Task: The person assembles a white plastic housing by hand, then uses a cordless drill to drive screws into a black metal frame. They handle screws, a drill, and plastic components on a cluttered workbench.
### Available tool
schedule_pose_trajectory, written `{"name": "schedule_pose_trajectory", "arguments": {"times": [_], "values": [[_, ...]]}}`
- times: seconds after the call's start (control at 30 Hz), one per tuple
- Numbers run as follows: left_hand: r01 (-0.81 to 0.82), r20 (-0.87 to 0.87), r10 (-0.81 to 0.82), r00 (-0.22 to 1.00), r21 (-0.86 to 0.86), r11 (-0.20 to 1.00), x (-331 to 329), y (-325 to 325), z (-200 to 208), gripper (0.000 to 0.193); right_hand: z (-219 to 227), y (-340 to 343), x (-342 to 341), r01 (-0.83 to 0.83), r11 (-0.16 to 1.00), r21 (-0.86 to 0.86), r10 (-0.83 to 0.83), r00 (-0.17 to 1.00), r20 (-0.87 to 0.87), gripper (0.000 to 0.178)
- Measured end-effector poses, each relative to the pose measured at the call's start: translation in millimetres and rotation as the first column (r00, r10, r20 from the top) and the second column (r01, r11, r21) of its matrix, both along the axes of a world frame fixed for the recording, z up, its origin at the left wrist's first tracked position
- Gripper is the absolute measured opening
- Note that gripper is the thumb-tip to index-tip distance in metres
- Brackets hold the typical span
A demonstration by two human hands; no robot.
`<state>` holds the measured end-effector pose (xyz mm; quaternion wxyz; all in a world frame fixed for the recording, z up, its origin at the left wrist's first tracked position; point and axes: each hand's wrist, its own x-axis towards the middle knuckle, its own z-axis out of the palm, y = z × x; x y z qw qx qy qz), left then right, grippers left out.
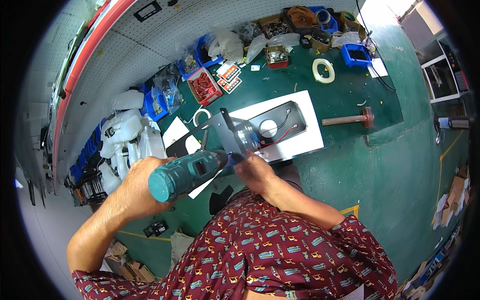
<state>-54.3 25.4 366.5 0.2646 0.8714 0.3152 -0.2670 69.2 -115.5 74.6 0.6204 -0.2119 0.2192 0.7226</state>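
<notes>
My left hand (141,176) grips a teal cordless drill (180,176); the drill's nose points right, against or close to a black metal housing (227,131). My right hand (256,173) is at the lower edge of that housing, its fingers curled and partly blurred, apparently holding the edge. The housing stands on a white board (311,120) and has a shiny, blurred part on its right side. A long black metal plate (295,111) with a round hole lies beside it. Red and black wires (280,137) run over the plate.
A hammer (345,120) lies on the green bench at right. Tape rolls (323,71), a red parts box (205,86) and a blue bin (356,55) line the far side. White plastic bottles (122,127) crowd the left. A cable hangs over the far right corner.
</notes>
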Motion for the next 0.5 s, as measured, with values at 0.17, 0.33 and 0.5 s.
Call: {"name": "schedule_pose_trajectory", "arguments": {"times": [0.17, 0.33, 0.5], "values": [[-0.045, -0.006, 0.044, 0.999, -0.061, 0.997, 0, -7, -1, 0.030, 2, 3, -2, -0.038, 0.999, -0.037, 0.038, 0.999, 0.009, 0.020], [-0.294, 0.107, 0.318, 0.942, -0.190, 0.937, 17, -19, -2, 0.037, 4, 9, 1, 0.019, 1.000, -0.020, -0.021, 0.994, -0.104, 0.019], [-0.316, 0.186, 0.370, 0.910, -0.264, 0.911, 6, -24, -6, 0.039, 26, -1, 17, -0.065, 0.997, -0.035, 0.065, 0.998, -0.008, 0.032]]}}
